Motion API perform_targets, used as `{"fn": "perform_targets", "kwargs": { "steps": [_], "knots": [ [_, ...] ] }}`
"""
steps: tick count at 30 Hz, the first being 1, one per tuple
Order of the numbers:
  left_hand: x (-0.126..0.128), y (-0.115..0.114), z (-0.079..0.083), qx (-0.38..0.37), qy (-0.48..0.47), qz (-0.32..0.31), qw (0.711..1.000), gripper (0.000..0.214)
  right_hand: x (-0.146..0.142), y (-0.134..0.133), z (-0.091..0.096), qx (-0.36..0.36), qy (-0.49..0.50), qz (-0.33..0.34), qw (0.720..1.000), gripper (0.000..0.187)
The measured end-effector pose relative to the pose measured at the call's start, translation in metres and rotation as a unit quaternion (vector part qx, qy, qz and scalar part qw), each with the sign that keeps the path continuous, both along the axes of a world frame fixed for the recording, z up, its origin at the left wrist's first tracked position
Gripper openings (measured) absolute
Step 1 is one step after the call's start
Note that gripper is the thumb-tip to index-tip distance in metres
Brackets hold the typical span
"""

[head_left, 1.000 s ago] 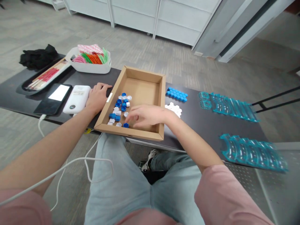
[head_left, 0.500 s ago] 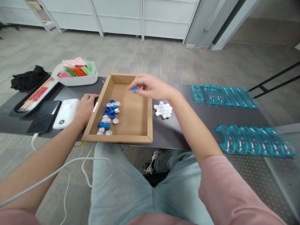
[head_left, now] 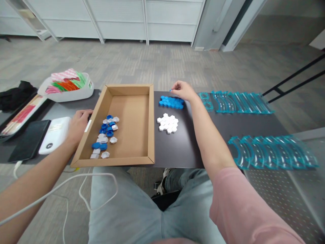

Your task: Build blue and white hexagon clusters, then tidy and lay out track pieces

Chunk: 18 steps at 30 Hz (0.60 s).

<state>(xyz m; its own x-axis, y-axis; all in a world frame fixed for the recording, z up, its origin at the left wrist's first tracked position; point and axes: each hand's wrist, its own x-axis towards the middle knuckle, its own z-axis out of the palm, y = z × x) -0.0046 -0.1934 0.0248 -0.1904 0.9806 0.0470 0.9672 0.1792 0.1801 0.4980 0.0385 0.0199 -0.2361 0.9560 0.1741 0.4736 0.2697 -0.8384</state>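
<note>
My right hand (head_left: 185, 90) pinches a small blue hexagonal tile (head_left: 171, 90), mostly hidden by the fingers, at the far edge of the cluster of blue hexagonal tiles (head_left: 170, 102) on the table. Closer to me lies a cluster of white hexagonal tiles (head_left: 168, 123), fitted edge to edge. The shallow cardboard box (head_left: 151, 128) stands left of both clusters. Loose blue and white tiles (head_left: 103, 140) lie mixed along its left half. My left hand (head_left: 78, 126) rests open on the table against the box's left wall, fingers stretched out and partly hidden.
Teal plastic pieces lie in a back row (head_left: 241, 102) and a front row (head_left: 273, 152) on the right. On the left are a white basket (head_left: 88, 88) of coloured strips, a white device (head_left: 54, 135), a black phone-like slab (head_left: 29, 140) and a white cable (head_left: 111, 175).
My right hand has moved right, from above the box to the blue cluster, carrying the blue tile. The view has shifted right; my left hand stays beside the box.
</note>
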Motion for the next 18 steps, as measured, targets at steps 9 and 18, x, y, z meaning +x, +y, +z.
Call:
{"fn": "perform_targets", "kwargs": {
  "steps": [9,18],
  "knots": [
    [-0.009,0.003,-0.003,-0.002,-0.009,0.002,1.000,0.066,0.006,-0.003,-0.002,-0.088,0.003,0.024,0.996,0.033],
    [-0.022,0.007,-0.016,0.003,0.013,-0.004,1.000,0.071,0.001,-0.006,0.001,-0.102,-0.011,0.007,0.995,0.014]
  ]
}}
